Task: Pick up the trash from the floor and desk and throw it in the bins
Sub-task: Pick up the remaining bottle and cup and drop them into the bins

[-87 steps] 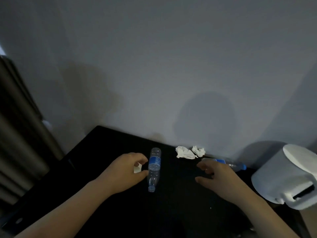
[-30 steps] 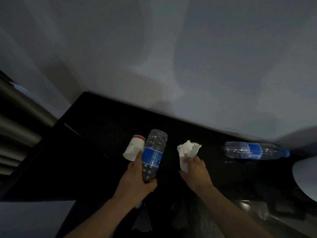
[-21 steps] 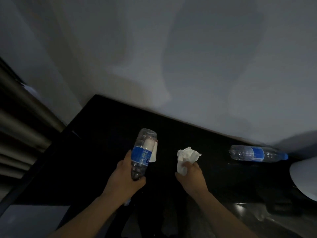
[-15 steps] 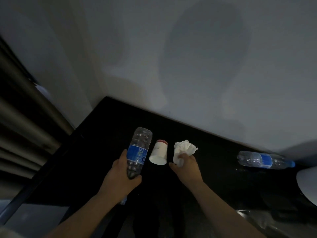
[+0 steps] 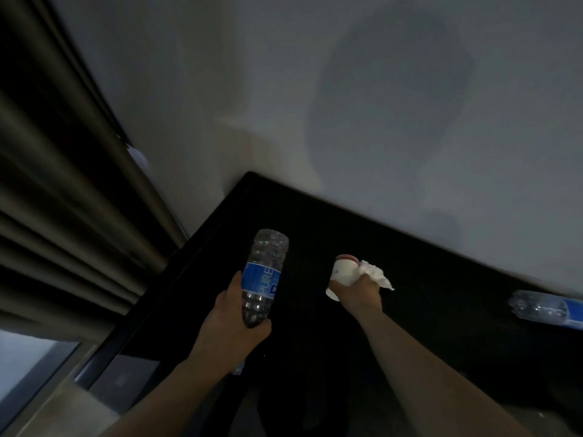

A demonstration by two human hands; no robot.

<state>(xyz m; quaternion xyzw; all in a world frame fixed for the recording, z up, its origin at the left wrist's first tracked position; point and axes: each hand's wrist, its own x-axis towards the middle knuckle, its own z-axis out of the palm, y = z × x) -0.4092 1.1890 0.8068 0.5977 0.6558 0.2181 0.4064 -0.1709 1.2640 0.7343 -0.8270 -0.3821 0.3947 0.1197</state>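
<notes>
My left hand (image 5: 232, 326) grips an empty clear plastic bottle (image 5: 263, 272) with a blue label by its neck end, its base pointing up and away over the black desk (image 5: 441, 279). My right hand (image 5: 358, 293) holds a crumpled white tissue (image 5: 375, 274) and also grips a small white paper cup with a red rim (image 5: 344, 272). A second clear bottle with a blue label (image 5: 545, 312) lies on its side on the desk at the far right edge of view.
A plain grey wall (image 5: 347, 105) stands right behind the desk. Dark pleated curtains (image 5: 63, 200) hang at the left, close to the desk's left end. A strip of pale floor (image 5: 38, 373) shows at the bottom left.
My left hand lifted the bottle off the desk and swung it left. My right hand, which picked up the tissue, moved left and closed round the paper cup too. The view turned left.
</notes>
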